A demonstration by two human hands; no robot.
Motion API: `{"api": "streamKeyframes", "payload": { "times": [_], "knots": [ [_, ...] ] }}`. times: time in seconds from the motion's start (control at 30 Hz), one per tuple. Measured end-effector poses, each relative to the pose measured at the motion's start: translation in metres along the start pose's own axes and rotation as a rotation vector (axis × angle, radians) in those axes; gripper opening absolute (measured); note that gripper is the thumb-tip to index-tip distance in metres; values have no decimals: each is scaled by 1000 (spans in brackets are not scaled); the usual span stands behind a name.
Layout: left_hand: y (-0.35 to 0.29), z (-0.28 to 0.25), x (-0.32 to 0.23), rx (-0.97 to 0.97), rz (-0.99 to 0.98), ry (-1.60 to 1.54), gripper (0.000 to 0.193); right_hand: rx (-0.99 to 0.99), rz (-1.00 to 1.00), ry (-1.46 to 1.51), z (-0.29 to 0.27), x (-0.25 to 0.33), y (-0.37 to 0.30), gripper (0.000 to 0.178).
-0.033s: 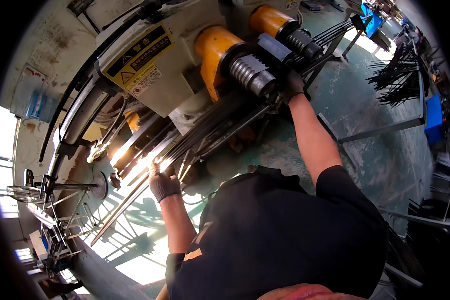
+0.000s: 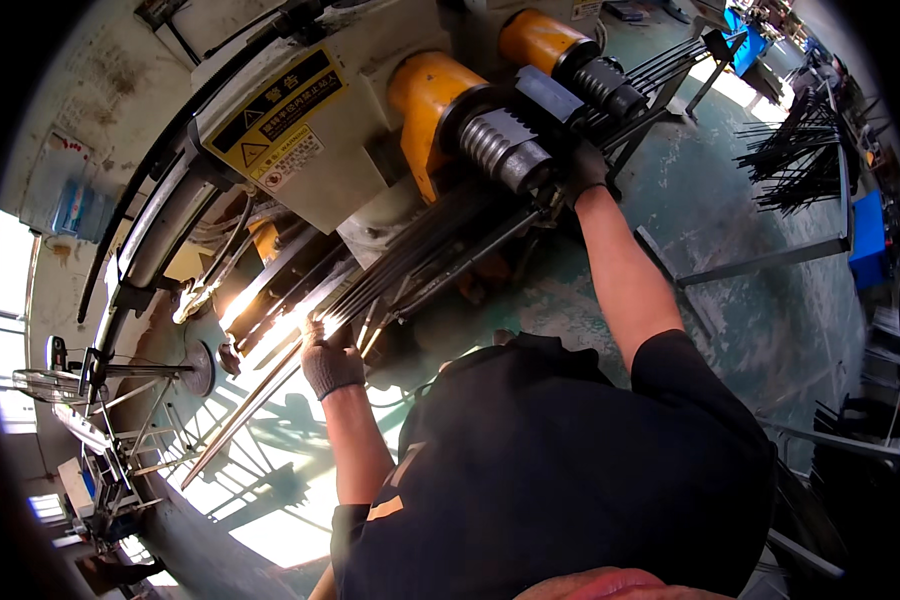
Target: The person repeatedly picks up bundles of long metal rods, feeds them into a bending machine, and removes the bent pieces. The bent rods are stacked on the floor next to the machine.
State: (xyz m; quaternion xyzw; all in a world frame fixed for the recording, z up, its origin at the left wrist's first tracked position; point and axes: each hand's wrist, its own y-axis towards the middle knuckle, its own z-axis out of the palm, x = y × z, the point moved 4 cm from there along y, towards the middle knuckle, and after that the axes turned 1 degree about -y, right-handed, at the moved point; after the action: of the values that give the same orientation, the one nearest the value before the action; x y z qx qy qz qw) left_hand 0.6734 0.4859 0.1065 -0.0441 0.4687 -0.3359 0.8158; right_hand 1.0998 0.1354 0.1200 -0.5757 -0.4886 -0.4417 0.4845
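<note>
My left hand (image 2: 331, 368), in a grey-brown knit glove, is closed at the end of a bundle of long thin metal rods (image 2: 400, 262). Strong sunlight washes out the rods by its fingertips. Farther right, my right hand (image 2: 584, 172) wears a dark glove and reaches in beside a ribbed black cylinder (image 2: 505, 148) of the machine. Its fingers are lost in shadow there, so what they touch cannot be seen. An orange housing (image 2: 432, 100) carries this cylinder, and a second ribbed cylinder (image 2: 610, 88) stands farther back.
The grey machine body (image 2: 355, 175) with a yellow warning label (image 2: 280, 115) fills the upper middle. A rack (image 2: 770, 258) with black rods (image 2: 795, 165) stands right. A fan (image 2: 50, 387) and metal frames are at left. Sunlight falls on the green floor (image 2: 760, 310).
My left hand has shifted very slightly to the right along the rods. My right hand and the machine look the same.
</note>
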Motion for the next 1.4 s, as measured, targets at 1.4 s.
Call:
{"api": "streamKeyframes", "payload": {
  "times": [1.4],
  "knots": [
    [1,30,11,-178,195,-441,32,-162,260,-357,-77,-97,-64,53]
  ]
}}
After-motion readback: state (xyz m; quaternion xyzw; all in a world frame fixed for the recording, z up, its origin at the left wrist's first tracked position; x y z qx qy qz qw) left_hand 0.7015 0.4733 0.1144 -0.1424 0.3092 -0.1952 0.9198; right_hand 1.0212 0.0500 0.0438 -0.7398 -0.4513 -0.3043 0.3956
